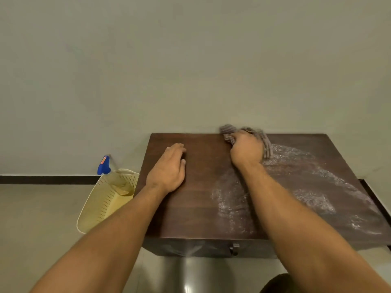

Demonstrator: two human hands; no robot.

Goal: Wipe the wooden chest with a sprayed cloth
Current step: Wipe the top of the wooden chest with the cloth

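The dark wooden chest [198,208] stands against the wall, its flat lid facing me. My right hand [246,149] grips a bunched grey-brown cloth [230,132] and presses it on the lid near the far edge. Wet, foamy streaks [306,187] cover the right half of the lid. My left hand [169,170] rests palm down on the dry left part of the lid, fingers together, holding nothing.
A cream perforated plastic basket [99,206] leans on the floor left of the chest, with a spray bottle with a blue trigger head [103,166] in it. A metal latch [234,248] sits on the chest's front. Pale wall behind, tiled floor below.
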